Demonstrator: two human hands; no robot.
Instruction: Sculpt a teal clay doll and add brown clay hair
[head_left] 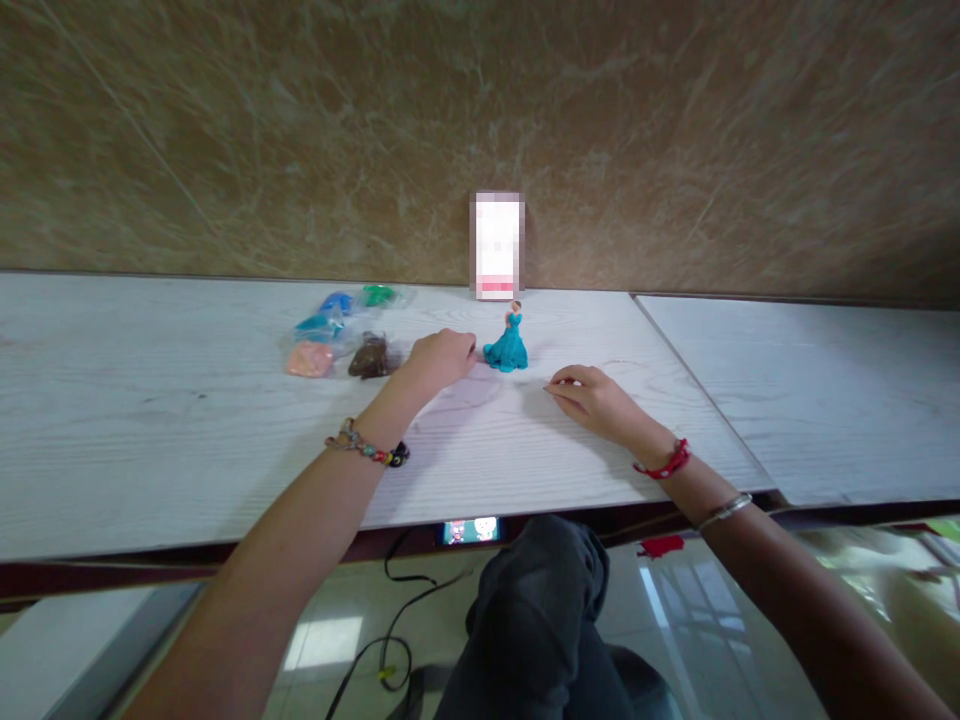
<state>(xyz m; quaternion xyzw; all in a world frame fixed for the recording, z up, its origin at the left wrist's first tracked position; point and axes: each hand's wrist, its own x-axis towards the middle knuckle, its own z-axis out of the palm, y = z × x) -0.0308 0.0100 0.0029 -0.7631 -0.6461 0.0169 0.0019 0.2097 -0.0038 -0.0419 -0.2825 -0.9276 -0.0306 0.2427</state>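
Observation:
A small teal clay figure in a wide dress (pixel 508 343) stands upright on the white wooden table (pixel 150 420). My left hand (pixel 442 360) rests on the table just left of the figure, fingers curled into a loose fist; what they hold, if anything, is hidden. My right hand (pixel 592 398) lies on the table to the figure's right, fingers pressed together in a pinch at the tips. Neither hand touches the figure.
Several small bags of coloured clay lie left of the figure: brown (pixel 372 357), peach (pixel 309 360), blue (pixel 324 318), green (pixel 377 295). A phone (pixel 499 245) leans upright against the marble wall. Another phone (pixel 471 530) sits below the table's near edge, with a black cable.

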